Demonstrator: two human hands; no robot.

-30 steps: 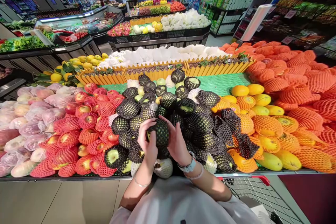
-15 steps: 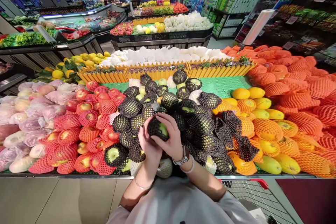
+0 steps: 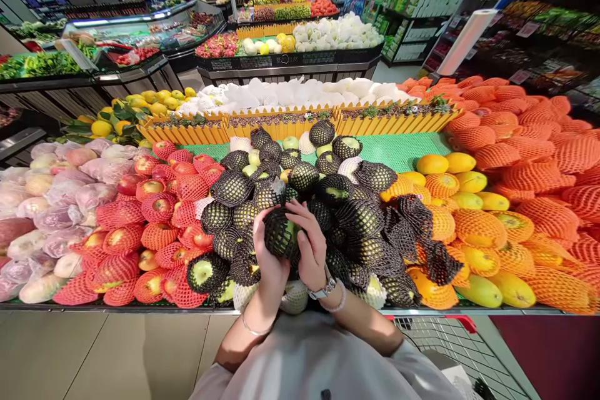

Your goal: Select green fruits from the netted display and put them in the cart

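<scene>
Both my hands hold one green fruit in a black foam net (image 3: 280, 232), raised just above the front of the heap. My left hand (image 3: 269, 265) cups it from the left and below. My right hand (image 3: 311, 249) wraps its right side, fingers over the top. Around them lies a pile of green fruits in black nets (image 3: 328, 194). A watch and a bracelet sit on my right wrist, a thin bangle on my left.
Red-netted apples (image 3: 154, 231) lie to the left, orange-netted fruit (image 3: 473, 225) and bare yellow mangoes to the right. A yellow fence divider (image 3: 290, 122) backs the display. A shopping cart (image 3: 450, 344) stands at lower right. More produce stands fill the aisle behind.
The netted fruit has been turned between my hands: half a second ago a bare green patch faced up, now the net covers the visible side. Both hands stay in place.
</scene>
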